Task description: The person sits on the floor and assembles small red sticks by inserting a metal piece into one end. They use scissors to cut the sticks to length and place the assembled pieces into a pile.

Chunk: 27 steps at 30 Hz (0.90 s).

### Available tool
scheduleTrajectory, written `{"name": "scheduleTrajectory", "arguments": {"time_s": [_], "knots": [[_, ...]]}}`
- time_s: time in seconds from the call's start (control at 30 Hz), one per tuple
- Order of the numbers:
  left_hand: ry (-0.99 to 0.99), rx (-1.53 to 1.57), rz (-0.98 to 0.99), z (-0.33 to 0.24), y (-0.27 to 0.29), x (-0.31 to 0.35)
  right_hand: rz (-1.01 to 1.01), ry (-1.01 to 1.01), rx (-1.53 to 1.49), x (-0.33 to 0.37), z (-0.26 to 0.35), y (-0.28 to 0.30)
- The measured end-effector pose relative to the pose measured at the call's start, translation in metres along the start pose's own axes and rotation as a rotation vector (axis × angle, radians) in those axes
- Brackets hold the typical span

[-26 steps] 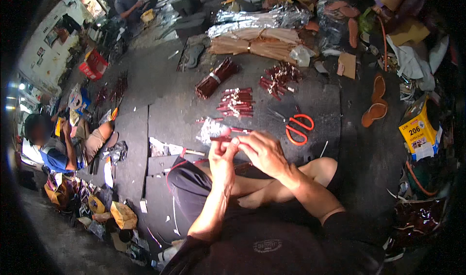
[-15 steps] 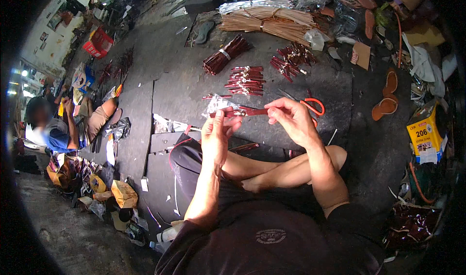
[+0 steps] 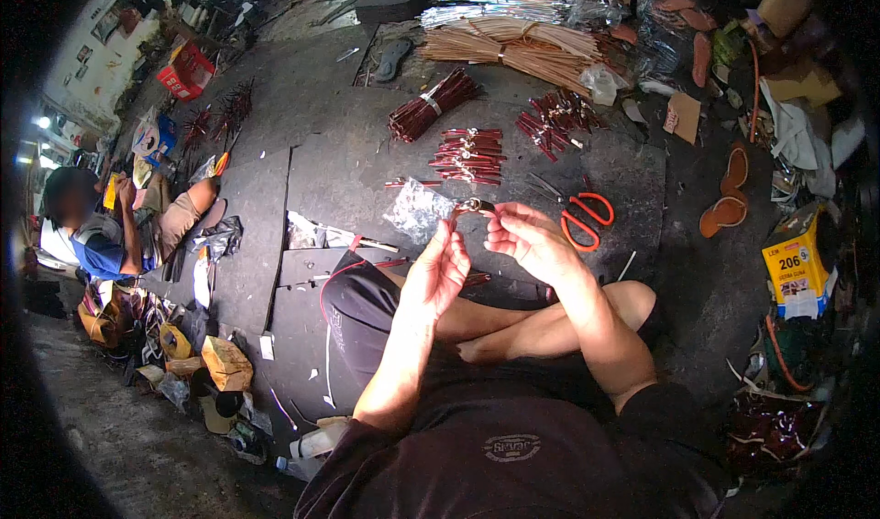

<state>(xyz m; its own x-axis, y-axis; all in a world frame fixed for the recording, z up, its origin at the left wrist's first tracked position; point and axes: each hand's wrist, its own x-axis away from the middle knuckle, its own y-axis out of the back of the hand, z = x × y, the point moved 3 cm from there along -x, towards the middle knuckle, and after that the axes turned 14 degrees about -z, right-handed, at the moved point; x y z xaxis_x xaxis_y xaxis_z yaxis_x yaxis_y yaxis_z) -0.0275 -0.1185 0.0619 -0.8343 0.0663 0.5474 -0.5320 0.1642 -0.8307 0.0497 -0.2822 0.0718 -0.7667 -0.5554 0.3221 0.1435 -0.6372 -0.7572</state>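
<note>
A short dark-red strap (image 3: pixel 473 205) with a shiny metal fitting is bent into an arch between my hands. My left hand (image 3: pixel 434 276) pinches one end between thumb and fingertips. The other end is in the closed fingers of my right hand (image 3: pixel 530 240). Just beyond my left fingertips lies a clear plastic bag (image 3: pixel 417 210), its contents too small to make out. To the right of my right hand rest orange-handled scissors (image 3: pixel 587 220). Farther off sits a stack of similar red straps with metal fittings (image 3: pixel 467 157).
Behind the stack lie a tied bundle of dark-red strips (image 3: pixel 433 105), another strap pile (image 3: pixel 557 119) and long tan strips (image 3: pixel 513 50). Brown sandals (image 3: pixel 726 209) and a yellow bag (image 3: pixel 796 261) are at right. Another person (image 3: pixel 101 230) sits at far left.
The strap was stretched nearly straight and is now arched. My hands have come closer together, the left moving right. The scissors and plastic bag are more fully uncovered.
</note>
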Motion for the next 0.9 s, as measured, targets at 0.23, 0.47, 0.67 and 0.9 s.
{"name": "scheduleTrajectory", "arguments": {"time_s": [0.23,0.47,0.67,0.9], "knots": [[0.004,0.08,-0.045,0.001,-0.001,-0.002,-0.09,0.02,0.053,-0.003,-0.006,0.003],[-0.608,-0.388,-0.29,-0.068,0.014,0.009,-0.255,0.228,0.67,-0.009,0.019,0.017],[-1.253,-1.177,-0.455,-0.128,0.003,0.054,-0.397,0.377,0.603,-0.029,0.041,0.03],[-1.416,-1.657,-0.609,-0.135,0.02,0.064,-0.334,0.436,0.598,-0.114,0.067,0.011]]}}
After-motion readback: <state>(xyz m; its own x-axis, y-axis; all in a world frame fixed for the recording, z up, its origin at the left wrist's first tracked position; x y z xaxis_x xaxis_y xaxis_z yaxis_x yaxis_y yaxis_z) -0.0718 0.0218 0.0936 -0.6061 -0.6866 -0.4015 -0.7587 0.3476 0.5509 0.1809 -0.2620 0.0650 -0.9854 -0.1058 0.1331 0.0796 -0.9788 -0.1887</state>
